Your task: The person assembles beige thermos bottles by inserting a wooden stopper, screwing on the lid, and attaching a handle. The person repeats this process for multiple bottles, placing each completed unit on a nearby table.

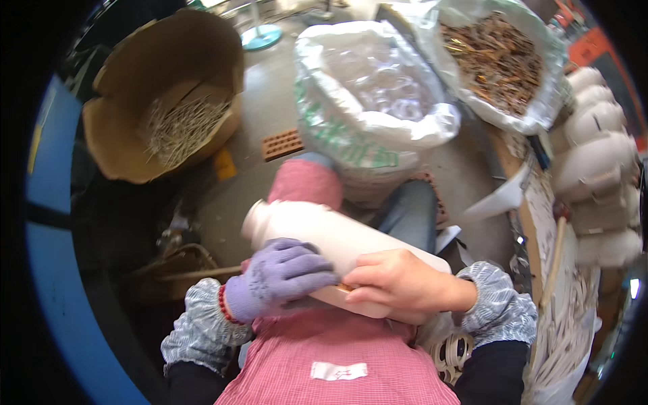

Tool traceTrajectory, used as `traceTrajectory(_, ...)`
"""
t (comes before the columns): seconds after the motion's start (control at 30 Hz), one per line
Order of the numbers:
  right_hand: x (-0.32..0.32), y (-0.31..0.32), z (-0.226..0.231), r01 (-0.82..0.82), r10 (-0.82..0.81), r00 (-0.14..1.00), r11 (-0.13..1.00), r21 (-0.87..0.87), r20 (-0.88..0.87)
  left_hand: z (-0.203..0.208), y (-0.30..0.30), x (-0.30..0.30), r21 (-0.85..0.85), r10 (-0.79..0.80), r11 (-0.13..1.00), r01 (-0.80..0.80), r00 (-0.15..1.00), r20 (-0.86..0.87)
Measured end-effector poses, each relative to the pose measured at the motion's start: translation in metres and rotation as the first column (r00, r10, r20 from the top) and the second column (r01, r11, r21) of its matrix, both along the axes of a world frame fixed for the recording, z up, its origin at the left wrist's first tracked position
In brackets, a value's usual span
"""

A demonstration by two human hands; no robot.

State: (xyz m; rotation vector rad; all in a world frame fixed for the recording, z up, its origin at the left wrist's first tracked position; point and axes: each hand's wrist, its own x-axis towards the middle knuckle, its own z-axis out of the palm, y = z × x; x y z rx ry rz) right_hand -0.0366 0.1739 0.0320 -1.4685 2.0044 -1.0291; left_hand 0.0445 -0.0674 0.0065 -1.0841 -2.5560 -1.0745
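Across my lap lies a large pale, bottle-shaped piece (317,233), smooth and rounded, with a narrower neck at its left end. My left hand (280,277), in a purple knitted glove, is closed on its near side, fingers bent together. My bare right hand (398,280) rests against the same side, farther right, thumb and fingers pinched at the surface. A small orange-brown bit (344,287) shows by those fingertips; its kind is too small to make out. The fingertips of both hands almost meet. The piece's underside is hidden.
A cardboard box (101,135) with thin pale sticks stands at the far left. Ahead are a white sack (378,142) of clear plastic pieces and another sack (540,121) of brown bits. Similar pale pieces (597,162) are stacked at the right. A perforated brick (282,144) lies on the floor.
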Motion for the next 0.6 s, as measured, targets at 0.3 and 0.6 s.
traceTrajectory(0.3, 0.0, 0.111, 0.009, 0.481, -0.495, 0.847, 0.869, -0.117, -0.196, 0.04, 0.039, -0.081, -0.077, 0.06, 0.996, -0.049, 0.987, 0.15)
traceTrajectory(0.6, -0.128, 0.391, -0.034, 0.955, -0.811, -0.238, -0.095, -0.282, -0.535, -0.012, 0.204, -0.211, 0.531, -0.19, 0.846, -0.056, 0.898, 0.397)
